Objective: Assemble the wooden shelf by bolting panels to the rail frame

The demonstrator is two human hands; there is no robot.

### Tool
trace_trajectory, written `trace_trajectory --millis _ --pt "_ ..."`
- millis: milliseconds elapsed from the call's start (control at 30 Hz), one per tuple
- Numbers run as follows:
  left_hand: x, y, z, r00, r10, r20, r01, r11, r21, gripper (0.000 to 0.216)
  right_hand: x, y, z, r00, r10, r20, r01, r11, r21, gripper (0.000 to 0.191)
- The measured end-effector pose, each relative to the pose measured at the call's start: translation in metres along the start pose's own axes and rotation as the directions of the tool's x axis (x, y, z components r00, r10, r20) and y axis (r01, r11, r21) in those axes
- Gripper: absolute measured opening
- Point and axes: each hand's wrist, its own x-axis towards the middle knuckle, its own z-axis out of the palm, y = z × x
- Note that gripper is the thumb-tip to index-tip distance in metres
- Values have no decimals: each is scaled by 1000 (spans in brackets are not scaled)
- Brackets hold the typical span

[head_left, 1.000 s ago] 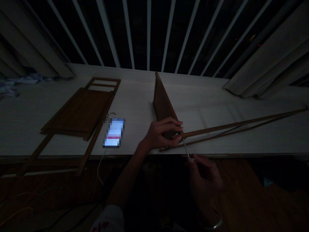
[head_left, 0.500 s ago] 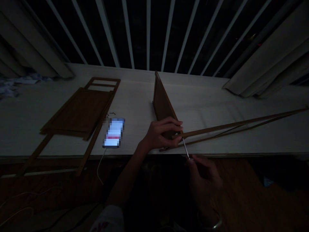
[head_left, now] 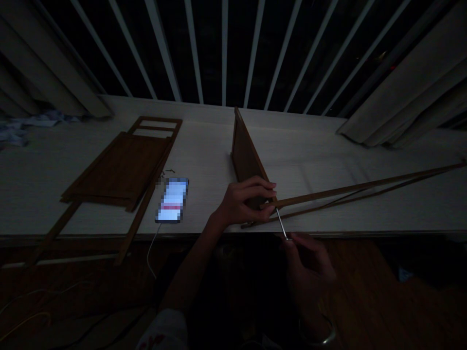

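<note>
My left hand [head_left: 243, 199] is closed on the near corner of a brown wooden panel [head_left: 248, 153] that stands on edge, where a long wooden frame [head_left: 339, 192] meets it. The frame stretches off to the right, with a second thin bar beneath it. Below that joint, my right hand [head_left: 310, 262] pinches a thin metal tool, which looks like a screwdriver [head_left: 281, 224]; its handle is hidden in my fingers. The shaft slants up, its upper end at the joint by my left fingertips. Darkness hides the exact contact there.
A folded brown wooden chair [head_left: 116, 165] lies at left, its legs past the edge of the white ledge [head_left: 204, 146]. Beside it are a lit phone [head_left: 172, 200] with a white cable [head_left: 149, 250] and several small screws [head_left: 170, 170]. Railing bars and curtains [head_left: 401, 92] stand behind.
Both hands, the panel and the frame hold nearly the same place. The tool's shaft has shifted only very slightly in my right hand.
</note>
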Motion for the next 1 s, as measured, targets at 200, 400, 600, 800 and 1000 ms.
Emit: trace_trajectory --millis 200,400,600,800,1000 --pt "-1 -1 0 1000 -3 10 3 1000 -14 25 1 -3 0 1000 13 15 -13 1000 14 6" --pt "-1 -1 0 1000 -2 8 2 1000 -17 26 0 -2 -1 1000 5 22 -5 1000 -18 7" --pt "0 1 0 1000 -12 5 12 1000 -4 25 -2 2 -2 999 19 27 -19 1000 -2 7" --pt "0 0 0 1000 -2 11 2 1000 -9 26 -1 3 -1 999 31 19 -31 1000 -2 6" --pt "1 0 0 1000 8 1 -8 1000 -12 25 0 1 -2 998 40 38 -39 999 -6 6"
